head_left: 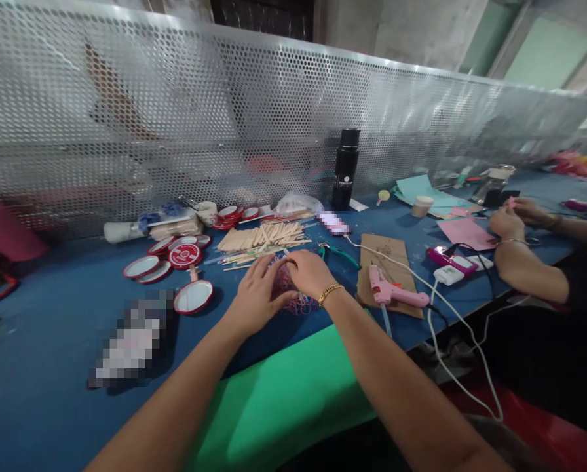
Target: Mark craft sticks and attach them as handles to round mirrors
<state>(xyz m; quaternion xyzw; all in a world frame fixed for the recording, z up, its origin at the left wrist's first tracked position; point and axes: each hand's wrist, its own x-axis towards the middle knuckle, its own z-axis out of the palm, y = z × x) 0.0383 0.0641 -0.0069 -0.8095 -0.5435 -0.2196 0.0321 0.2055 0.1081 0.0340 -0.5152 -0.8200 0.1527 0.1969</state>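
A tangle of thin pink and blue loops (301,303) lies on the blue table in front of me, partly covered by my hands. My left hand (258,292) curves round its left side, thumb below and fingertips above. From the right, my right hand (309,272), with a gold chain bracelet (330,292) at the wrist, closes on the top of the tangle. Its fingertips meet those of the left hand, and what they pinch is hidden. Just beyond lies a pile of flat wooden sticks (261,236).
Red-rimmed round tins (192,296) lie left. Teal-handled pliers (342,255), a pink glue gun (394,292) on cardboard (384,246), a white cable and a black bottle (346,170) are right. Green cloth (284,387) covers the near edge. A co-worker's hands (510,219) hold something pink.
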